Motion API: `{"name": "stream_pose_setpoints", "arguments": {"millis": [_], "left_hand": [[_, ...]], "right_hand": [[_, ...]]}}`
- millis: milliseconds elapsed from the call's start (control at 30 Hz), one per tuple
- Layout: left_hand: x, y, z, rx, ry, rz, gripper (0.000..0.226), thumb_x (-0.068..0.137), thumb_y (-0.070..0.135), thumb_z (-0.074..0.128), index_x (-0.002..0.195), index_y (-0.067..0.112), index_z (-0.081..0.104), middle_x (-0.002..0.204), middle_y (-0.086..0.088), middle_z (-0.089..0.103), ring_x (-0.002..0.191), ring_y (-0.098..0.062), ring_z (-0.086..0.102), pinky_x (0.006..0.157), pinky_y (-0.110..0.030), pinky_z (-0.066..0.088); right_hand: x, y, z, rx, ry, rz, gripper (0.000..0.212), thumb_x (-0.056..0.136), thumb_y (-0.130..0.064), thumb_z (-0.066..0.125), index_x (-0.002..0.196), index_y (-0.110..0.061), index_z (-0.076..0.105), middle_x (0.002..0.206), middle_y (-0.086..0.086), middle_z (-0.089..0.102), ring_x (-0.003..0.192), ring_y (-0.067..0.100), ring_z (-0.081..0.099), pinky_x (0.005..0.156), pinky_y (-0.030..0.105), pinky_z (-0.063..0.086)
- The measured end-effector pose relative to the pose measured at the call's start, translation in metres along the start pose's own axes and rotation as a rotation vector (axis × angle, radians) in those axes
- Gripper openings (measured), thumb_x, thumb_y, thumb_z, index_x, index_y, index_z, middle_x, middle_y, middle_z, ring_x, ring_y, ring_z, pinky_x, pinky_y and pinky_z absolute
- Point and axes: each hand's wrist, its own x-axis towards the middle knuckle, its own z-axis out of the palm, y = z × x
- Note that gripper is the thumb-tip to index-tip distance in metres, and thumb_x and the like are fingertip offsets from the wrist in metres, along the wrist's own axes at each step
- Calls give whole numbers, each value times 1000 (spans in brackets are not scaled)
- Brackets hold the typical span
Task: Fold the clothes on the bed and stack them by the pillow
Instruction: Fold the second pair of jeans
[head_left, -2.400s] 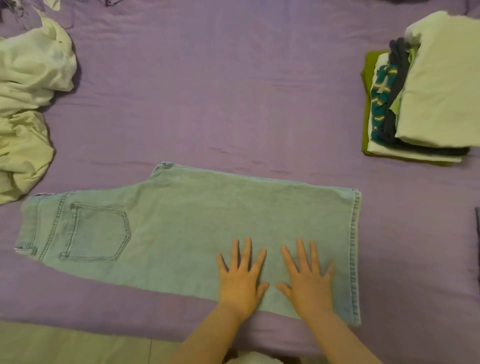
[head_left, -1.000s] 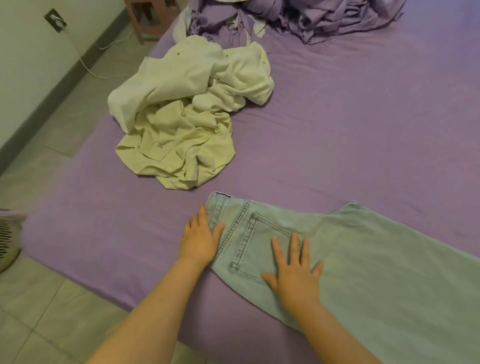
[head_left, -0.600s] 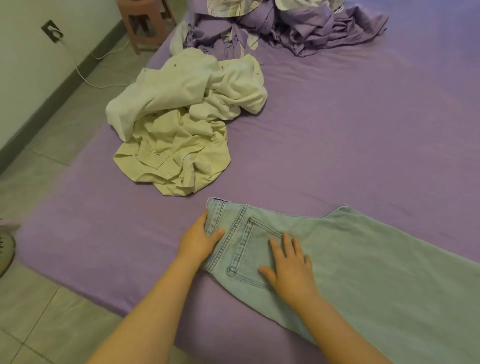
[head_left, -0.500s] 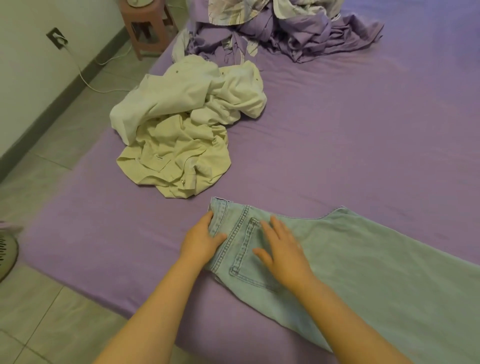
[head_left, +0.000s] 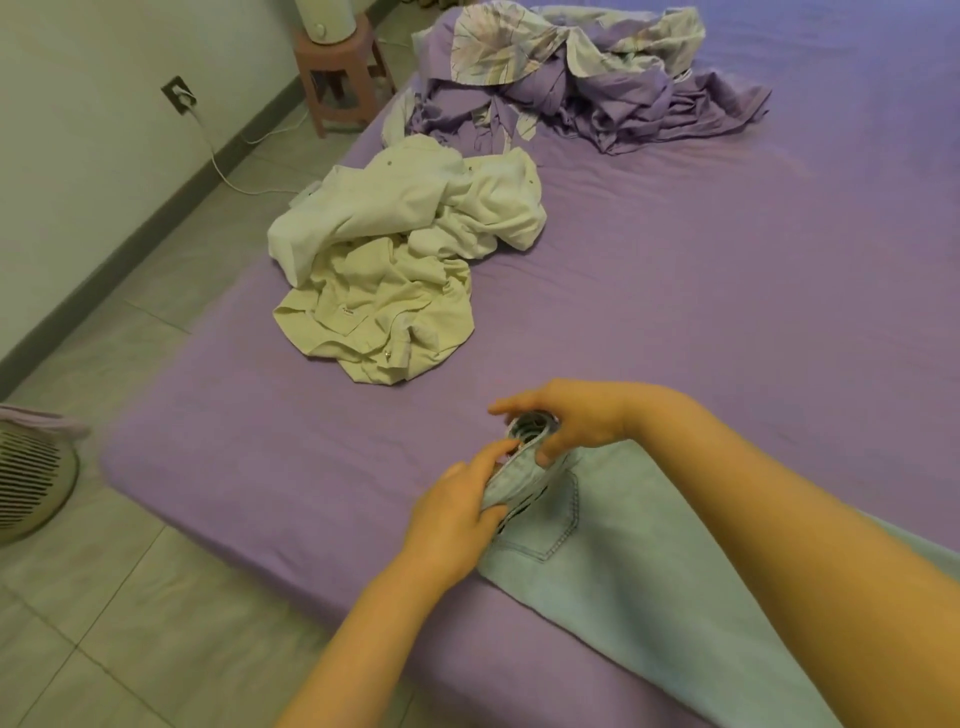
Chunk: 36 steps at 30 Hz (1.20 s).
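head cam | looks fwd-down | close over bed (head_left: 675, 312) edge

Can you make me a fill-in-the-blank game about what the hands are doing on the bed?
1. Both hands, left hand and right hand, grip the waistband of the light blue ____.
2. The bed sheet is coloured ____.
3. The crumpled cream clothes lie ____ the hands, farther up the bed.

Missing words: jeans; purple; beyond
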Motion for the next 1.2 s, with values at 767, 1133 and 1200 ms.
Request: {"name": "stream_pose_setpoints", "arguments": {"millis": [767, 1133, 1200], "left_hand": [[-61, 226, 230, -91, 123, -55, 7, 84, 39, 62, 85, 37, 55, 82, 17, 53, 73, -4, 50, 56, -19, 31], [-56, 201, 341, 432, -281, 163, 50, 96, 47, 42, 142, 27, 41, 134, 0, 46, 121, -22, 41, 97, -33, 36], [-54, 196, 336, 405, -204, 262, 45, 97, 45, 45, 134, 21, 54, 128, -4, 55, 118, -25, 48, 95, -34, 41]], "right_hand": [[-274, 220, 95, 438, 594, 247, 23, 92, -3, 55, 90, -19, 71, 130, 10, 55, 122, 25, 51, 92, 14, 41], [-263, 297, 234, 458, 610, 433, 74, 92, -20, 60, 152, -16, 15, 154, 6, 25, 140, 25, 28, 113, 36, 26], [-254, 292, 247, 408, 718, 480, 82, 91, -30, 61, 152, -21, 7, 157, 6, 19, 141, 27, 24, 114, 40, 26]]}}
